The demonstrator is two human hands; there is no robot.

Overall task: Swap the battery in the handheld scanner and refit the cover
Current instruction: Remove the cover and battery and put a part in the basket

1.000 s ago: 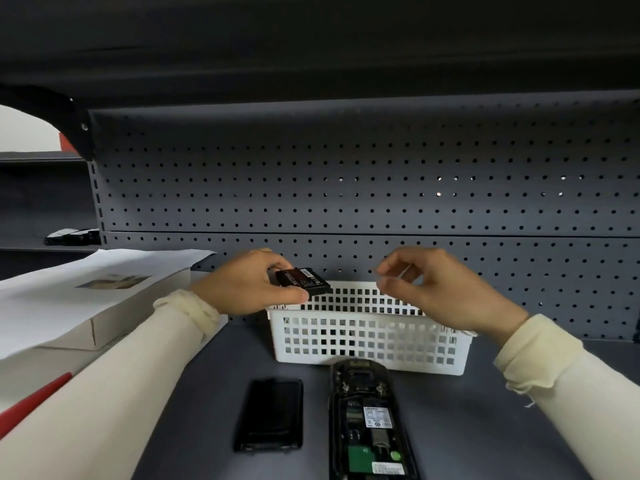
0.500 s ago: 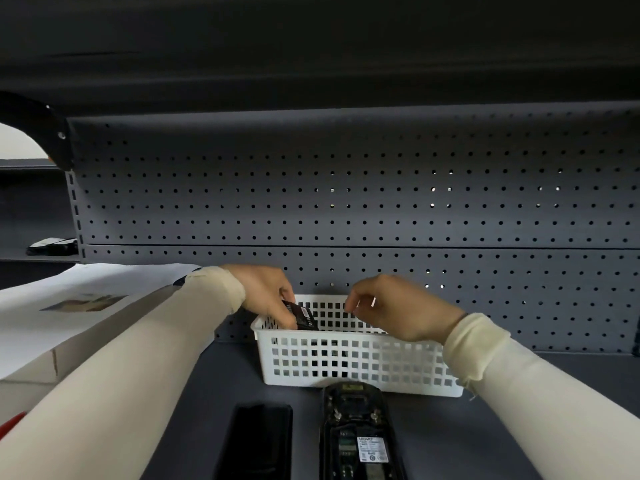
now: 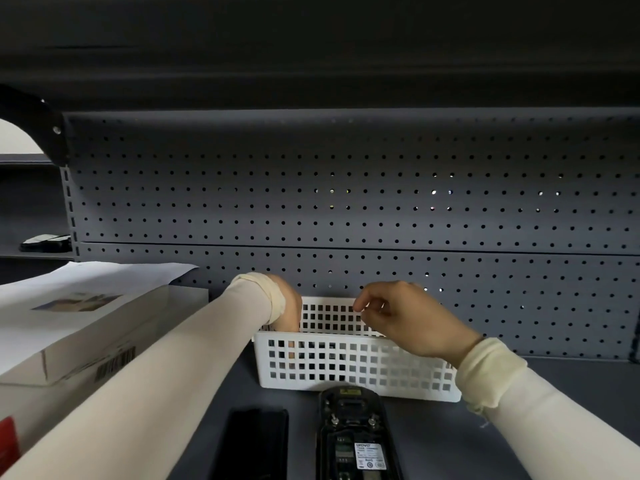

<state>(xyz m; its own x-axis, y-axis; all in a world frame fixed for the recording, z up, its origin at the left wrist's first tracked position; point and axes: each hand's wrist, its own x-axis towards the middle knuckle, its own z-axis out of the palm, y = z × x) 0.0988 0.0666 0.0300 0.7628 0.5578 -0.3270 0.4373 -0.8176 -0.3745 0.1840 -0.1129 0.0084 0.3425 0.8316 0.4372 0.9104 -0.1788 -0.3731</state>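
Note:
The black handheld scanner lies face down at the bottom edge, its battery bay open and a white label showing. Its black cover lies flat just left of it. Behind them stands a white perforated basket. My left hand reaches down into the basket's left end, and its fingers are hidden behind the wall. The black battery it carried is out of sight. My right hand hovers over the basket's right half, fingers curled in with nothing in them.
A white cardboard box with a sheet of paper on top stands at the left, close to my left forearm. A grey pegboard wall rises right behind the basket. A dark shelf hangs overhead.
My left hand has sunk with the battery from above the basket rim down into the basket, so the battery is hidden. My right hand has drifted slightly over the basket.

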